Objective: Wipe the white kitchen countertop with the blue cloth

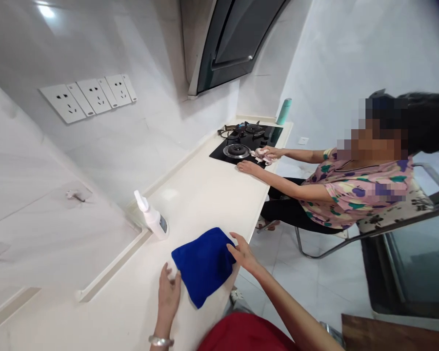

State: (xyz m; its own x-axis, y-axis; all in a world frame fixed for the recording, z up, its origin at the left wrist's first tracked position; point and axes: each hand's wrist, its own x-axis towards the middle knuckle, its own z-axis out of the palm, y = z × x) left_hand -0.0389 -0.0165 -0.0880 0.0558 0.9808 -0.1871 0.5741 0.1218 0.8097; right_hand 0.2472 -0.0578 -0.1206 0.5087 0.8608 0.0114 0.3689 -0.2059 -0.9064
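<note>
Red fabric (247, 334) sits lowest; beyond it a blue cloth (207, 267) lies on the white counter (201, 207) between the hands, squarish, without clear long axis; right hand (243, 252), fingers spread, overlaps its right edge; left hand (169, 291), loosely open, is just beside its left.

Left grip (169, 290) and right grip (245, 254) flank a blue cloth (205, 265).
</note>
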